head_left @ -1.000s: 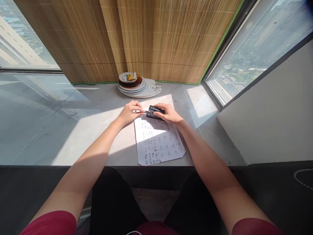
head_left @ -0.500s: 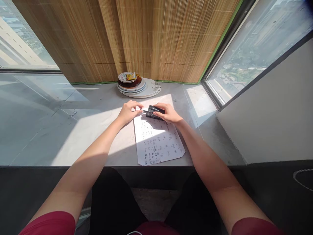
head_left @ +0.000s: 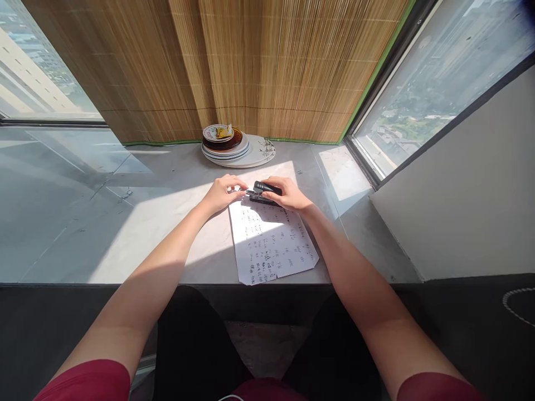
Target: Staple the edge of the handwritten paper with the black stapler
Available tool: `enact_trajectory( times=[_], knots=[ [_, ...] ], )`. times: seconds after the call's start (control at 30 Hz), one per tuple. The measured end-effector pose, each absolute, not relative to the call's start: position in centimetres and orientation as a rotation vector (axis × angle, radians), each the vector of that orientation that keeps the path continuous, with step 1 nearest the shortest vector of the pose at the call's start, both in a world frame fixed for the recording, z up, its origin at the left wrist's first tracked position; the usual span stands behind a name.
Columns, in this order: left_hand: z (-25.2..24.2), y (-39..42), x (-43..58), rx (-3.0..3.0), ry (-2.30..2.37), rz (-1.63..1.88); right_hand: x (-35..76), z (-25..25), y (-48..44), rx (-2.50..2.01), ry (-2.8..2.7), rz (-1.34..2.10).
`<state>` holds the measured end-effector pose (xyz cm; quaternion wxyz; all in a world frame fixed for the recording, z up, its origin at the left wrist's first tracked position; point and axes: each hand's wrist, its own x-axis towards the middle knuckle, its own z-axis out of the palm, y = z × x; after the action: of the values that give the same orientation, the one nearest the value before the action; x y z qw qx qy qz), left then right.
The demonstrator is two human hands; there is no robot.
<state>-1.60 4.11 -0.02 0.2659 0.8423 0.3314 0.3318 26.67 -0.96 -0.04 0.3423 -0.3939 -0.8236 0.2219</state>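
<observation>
A black stapler (head_left: 264, 192) lies at the top edge of a handwritten sheet of paper (head_left: 271, 240) on the grey stone sill (head_left: 125, 223). My right hand (head_left: 289, 194) is closed over the stapler's rear part. My left hand (head_left: 224, 193) sits just left of the stapler's metal front end, fingers curled in a pinch at the paper's top left corner; what the fingertips grip is too small to make out. The paper reaches down to the sill's front edge.
A stack of plates (head_left: 234, 146) stands at the back of the sill against a bamboo blind (head_left: 251, 67). Windows flank both sides. A grey wall panel (head_left: 460, 184) rises at the right. My dark-trousered legs are below the sill's edge.
The paper has shifted slightly down and to the right. My left hand's fingers moved a little at the stapler's front. The right hand stays on the stapler.
</observation>
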Motion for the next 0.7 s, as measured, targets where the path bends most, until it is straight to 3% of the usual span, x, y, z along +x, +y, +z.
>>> enact_trajectory(
  times=[0.7],
  knots=[
    [0.57, 4.02, -2.46, 2.291, 0.908, 0.83, 26.7, 0.01, -0.9, -1.059, -2.161, 0.566]
  ],
)
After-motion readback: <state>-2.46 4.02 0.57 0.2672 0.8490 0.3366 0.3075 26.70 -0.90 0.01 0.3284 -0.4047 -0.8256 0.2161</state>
